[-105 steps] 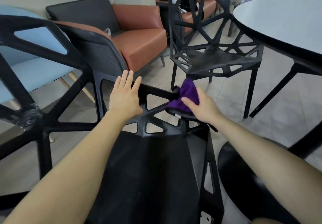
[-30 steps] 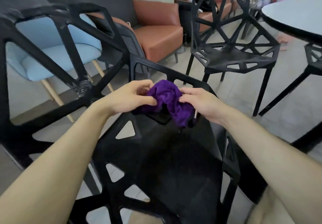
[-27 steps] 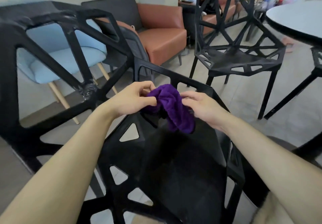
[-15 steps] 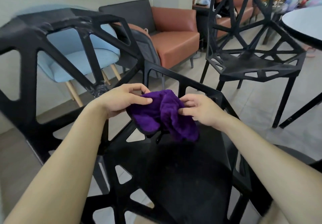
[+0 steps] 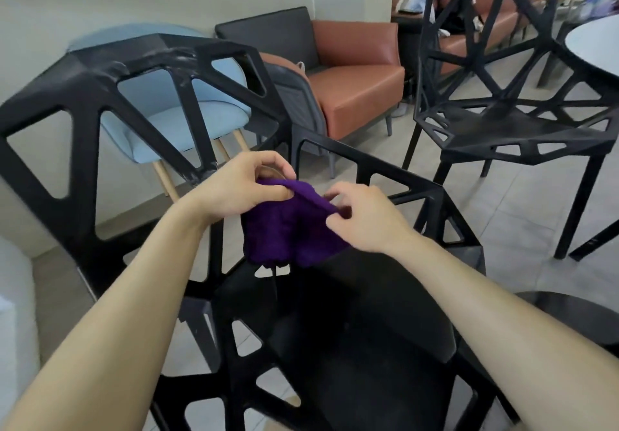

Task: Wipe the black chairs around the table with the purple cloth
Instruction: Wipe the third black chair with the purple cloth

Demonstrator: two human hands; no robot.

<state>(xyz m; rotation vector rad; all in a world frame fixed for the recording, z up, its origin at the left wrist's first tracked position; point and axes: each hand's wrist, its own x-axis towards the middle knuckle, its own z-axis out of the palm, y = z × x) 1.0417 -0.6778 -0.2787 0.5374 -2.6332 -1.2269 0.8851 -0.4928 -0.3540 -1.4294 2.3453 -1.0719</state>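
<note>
Fingers [image 5: 271, 192] of the left hand [image 5: 234, 189] and right hand [image 5: 365, 219] pinch the purple cloth [image 5: 288, 229], which hangs below them just above the near black chair [image 5: 335, 347]. Wiping seems unfinished, and the far black chair [image 5: 519, 129] likely remains.

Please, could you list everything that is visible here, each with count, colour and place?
cloth: one, purple, held over the near chair's seat
near chair: one, black lattice, under the hands
far chair: one, black lattice, beside the table
padded chair: one, light blue, behind the near chair's back
armchair: one, orange-brown, by the wall
table: one, white top, right edge
left hand: one, pinches the cloth's top left
right hand: one, pinches the cloth's top right
</note>
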